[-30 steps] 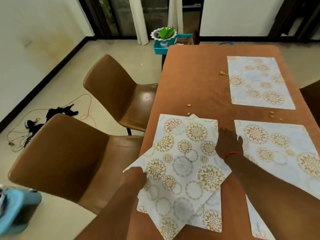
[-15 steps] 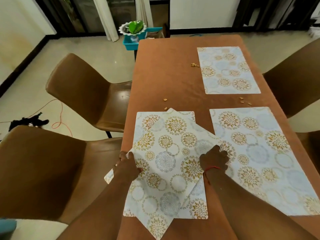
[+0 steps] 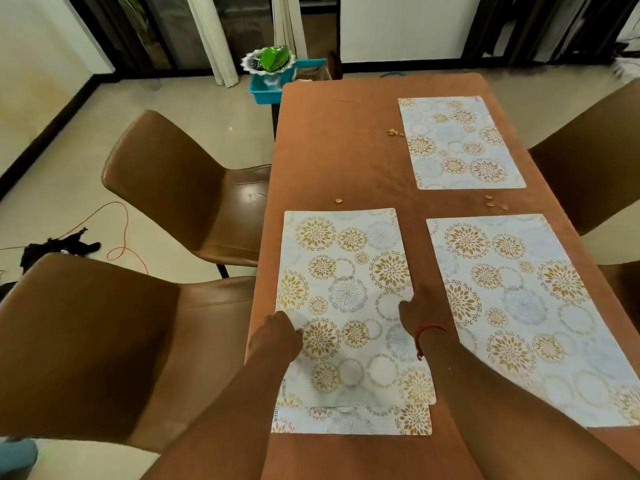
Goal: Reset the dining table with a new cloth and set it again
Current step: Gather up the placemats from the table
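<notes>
While your left hand point(image 3: 277, 336) curls onto the left edge of the stacked placemats point(image 3: 346, 299) at the table's point(image 3: 346, 150) near-left edge, your right hand point(image 3: 417, 311) presses their right edge, fingers hidden. Bare cloth separates them from the near-right placemat point(image 3: 519, 306) and far-right placemat point(image 3: 457, 140). Crumbs point(image 3: 493, 202) lie between. Beyond the far corner, a blue bin point(image 3: 270, 88) holds a green item.
</notes>
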Motion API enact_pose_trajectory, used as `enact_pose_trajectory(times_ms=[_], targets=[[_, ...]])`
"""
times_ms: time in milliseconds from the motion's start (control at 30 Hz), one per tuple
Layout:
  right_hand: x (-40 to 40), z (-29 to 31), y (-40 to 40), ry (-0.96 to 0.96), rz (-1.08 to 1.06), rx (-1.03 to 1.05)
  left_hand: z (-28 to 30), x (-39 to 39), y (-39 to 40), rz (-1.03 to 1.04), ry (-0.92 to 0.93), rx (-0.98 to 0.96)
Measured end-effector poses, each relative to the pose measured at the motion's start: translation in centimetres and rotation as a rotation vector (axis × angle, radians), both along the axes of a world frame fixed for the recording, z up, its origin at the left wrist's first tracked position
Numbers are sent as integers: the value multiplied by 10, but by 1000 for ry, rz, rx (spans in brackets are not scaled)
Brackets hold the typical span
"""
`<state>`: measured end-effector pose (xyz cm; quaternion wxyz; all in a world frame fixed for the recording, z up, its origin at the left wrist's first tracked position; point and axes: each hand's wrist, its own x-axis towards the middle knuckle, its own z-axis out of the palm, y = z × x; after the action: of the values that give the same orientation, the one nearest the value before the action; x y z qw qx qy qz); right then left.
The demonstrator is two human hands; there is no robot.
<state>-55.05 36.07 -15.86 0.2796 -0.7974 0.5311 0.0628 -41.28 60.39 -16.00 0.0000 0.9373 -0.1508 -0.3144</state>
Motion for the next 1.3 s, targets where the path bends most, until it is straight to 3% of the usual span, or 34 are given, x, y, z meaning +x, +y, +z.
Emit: enact_pose_trajectory(times_ms=[267, 600, 867, 1067, 1300], targets=[[-14, 7, 21, 39, -109, 2, 0, -11, 12, 44, -23, -5], [-31, 7, 23, -82, -124, 48, -1, -20, 14, 393, 83, -167], [-53, 4, 29, -319, -156, 105, 11, -82, 8, 598, -129, -381], [-80, 14, 33, -407, -256, 171, 34, -126, 3, 627, -145, -551], [-150, 51, -11, -508, -392, 44, 46, -148, -47, 453, -69, -751]])
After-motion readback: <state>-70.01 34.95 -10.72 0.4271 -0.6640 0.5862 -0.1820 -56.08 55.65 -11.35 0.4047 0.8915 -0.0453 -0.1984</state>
